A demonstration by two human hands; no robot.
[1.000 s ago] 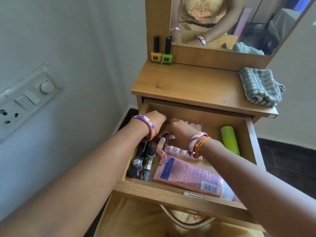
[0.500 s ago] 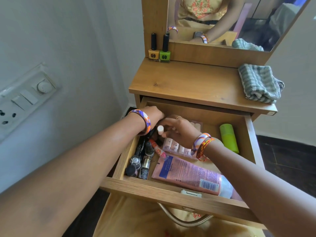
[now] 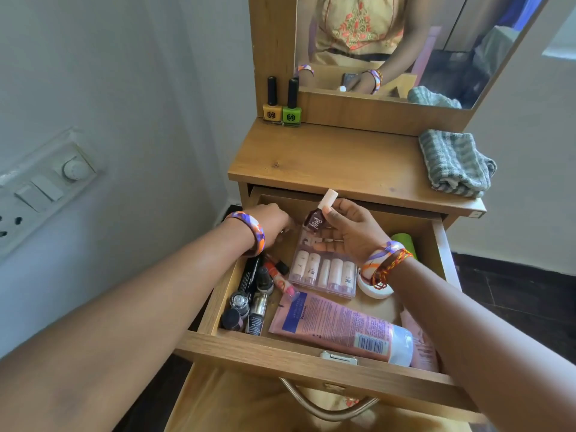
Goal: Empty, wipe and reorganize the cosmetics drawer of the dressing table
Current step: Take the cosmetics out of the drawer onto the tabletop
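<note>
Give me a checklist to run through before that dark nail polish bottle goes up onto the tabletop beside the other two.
1. Right hand has the dark nail polish bottle in its grip: ok, thumb and fingers pinch it at the neck.
2. Bottle's white cap is on: ok; how tight, cannot tell.
3. Bottle clear of the drawer: ok, held above the clear case of small bottles.
4. Free space on the tabletop beside the yellow bottle and green bottle: ok, bare wood to their right.
5. Folded cloth out of the way: ok, at the far right edge.
6. Left hand free: cannot tell, fingers hidden at the drawer's back corner.
</note>
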